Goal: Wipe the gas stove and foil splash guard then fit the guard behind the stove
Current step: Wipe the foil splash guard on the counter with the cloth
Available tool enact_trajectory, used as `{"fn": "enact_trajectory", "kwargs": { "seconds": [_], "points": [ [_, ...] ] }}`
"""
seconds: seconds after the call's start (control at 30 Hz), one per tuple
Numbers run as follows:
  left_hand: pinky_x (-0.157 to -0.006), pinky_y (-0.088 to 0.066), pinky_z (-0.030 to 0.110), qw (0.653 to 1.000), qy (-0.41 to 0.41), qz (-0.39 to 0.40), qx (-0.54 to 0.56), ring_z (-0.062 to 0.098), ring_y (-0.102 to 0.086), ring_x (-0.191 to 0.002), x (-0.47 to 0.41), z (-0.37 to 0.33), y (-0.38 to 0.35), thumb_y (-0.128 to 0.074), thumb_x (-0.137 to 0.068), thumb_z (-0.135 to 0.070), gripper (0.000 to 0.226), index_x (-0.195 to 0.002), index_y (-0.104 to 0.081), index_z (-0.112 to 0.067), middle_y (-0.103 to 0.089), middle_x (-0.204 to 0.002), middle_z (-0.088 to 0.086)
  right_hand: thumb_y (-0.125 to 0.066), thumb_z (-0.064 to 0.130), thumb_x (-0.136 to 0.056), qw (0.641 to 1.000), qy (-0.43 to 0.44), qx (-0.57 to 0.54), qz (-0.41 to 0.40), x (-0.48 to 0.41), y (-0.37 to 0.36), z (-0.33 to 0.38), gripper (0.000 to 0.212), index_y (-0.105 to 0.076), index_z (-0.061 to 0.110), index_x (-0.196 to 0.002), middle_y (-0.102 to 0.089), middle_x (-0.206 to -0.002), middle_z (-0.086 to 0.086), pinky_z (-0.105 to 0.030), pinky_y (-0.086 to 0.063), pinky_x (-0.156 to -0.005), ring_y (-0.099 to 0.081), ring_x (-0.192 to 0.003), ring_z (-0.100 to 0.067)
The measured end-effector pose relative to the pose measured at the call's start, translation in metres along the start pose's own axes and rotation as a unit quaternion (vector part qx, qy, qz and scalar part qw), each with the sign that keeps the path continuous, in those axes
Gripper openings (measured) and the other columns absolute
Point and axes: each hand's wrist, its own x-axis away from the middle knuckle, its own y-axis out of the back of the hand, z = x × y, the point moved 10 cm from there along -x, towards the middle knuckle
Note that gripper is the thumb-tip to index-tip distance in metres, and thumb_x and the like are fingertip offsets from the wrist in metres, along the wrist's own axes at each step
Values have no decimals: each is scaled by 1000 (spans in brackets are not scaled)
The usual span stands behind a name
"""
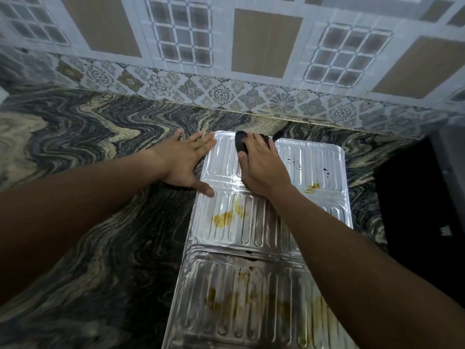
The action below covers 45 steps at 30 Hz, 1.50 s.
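Observation:
The ribbed foil splash guard (pixel 314 162) lies flat on the marble counter, unfolded towards me in panels. Yellow-brown stains mark its middle and near panels, and dark specks dot the far right panel. My right hand (pixel 261 170) presses a dark cloth (pixel 242 143) onto the guard's far panel, near its far edge. My left hand (pixel 183 162) lies flat with fingers spread on the counter at the guard's left edge, its thumb resting on the foil. A dark shape at the right edge may be the stove (pixel 427 210); I cannot tell for sure.
The black-and-cream swirled marble counter (pixel 88 152) stretches to the left and behind the guard. A patterned tiled wall (pixel 226 59) rises at the counter's back edge, a short way beyond the guard.

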Motion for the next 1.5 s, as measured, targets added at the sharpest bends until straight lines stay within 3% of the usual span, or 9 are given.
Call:
{"fn": "enact_trajectory", "kwargs": {
  "seconds": [0.13,0.3,0.77,0.97,1.4,1.5],
  "points": [
    [-120,5,56,1000,5,14,-19,19,13,-151,-1,0,1,-27,-53,-105,139,-153,23,-21,27,-160,-4,-28,30,-104,999,-30,-10,24,11,6,-23,51,-35,8,-150,-24,-162,-13,-45,-4,-123,-14,-151,-24],
    [-116,5,66,999,15,27,-28,19,14,-151,-1,-1,1,-24,-53,-104,135,-151,26,-26,29,-159,-5,-21,32,-106,995,-84,30,35,29,12,-58,55,-21,11,-156,-10,-166,-9,-42,1,-123,-3,-153,-20],
    [-117,2,64,998,23,53,-29,18,10,-152,-2,-4,0,-26,-49,-105,138,-151,26,-26,32,-156,-7,-20,32,-106,955,-290,56,3,83,37,-130,58,-13,3,-156,-6,-165,-15,-49,1,-122,-1,-152,-29],
    [-118,0,63,998,25,55,-27,18,11,-152,-3,-3,-1,-25,-48,-105,138,-150,27,-27,34,-154,-8,-21,32,-105,952,-302,56,-10,113,38,-119,57,-14,4,-155,-9,-165,-16,-50,0,-122,-2,-152,-28],
    [-117,-7,65,999,25,29,-7,23,5,-153,8,-10,9,-34,-55,-101,134,-155,16,-28,23,-162,-5,-20,29,-105,970,-240,50,-5,156,17,-68,54,-18,9,-155,-11,-165,-11,-48,4,-122,-2,-153,-22],
    [-117,-9,64,1000,11,20,-21,23,3,-153,13,-15,12,-26,-54,-102,134,-155,13,-24,22,-162,-5,-19,30,-105,970,-237,51,-3,154,12,-57,55,-19,8,-155,-13,-165,-11,-49,3,-122,-3,-153,-23]
  ]
}}
